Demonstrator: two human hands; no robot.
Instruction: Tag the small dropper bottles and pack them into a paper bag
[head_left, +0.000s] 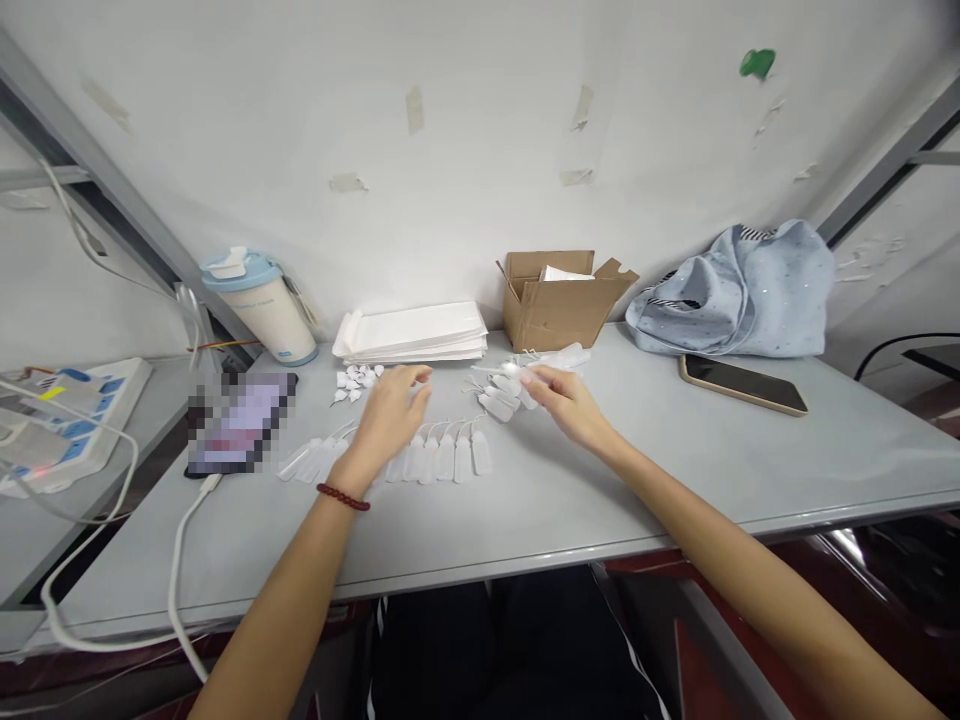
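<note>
My left hand (395, 408) hovers over the table with nothing visible in it, thumb apart from the fingers. Below and beside it runs a row of white tags with thin strings (444, 460), partly hidden by my wrist. Just left of its fingers lies a small cluster of white pieces with short strings (358, 377). My right hand (564, 400) has thumb and index finger pinched at a loose pile of white tags (499, 398); it appears to hold one tag, though the fingertips hide much of it.
Behind the hands are a stack of white paper sheets or envelopes (412, 335) and an open cardboard box (559, 315). A tumbler (259, 308) and a charging phone (244, 425) stand left, near a power strip (82, 430). Right are a blue cloth bag (780, 290) and another phone (742, 385).
</note>
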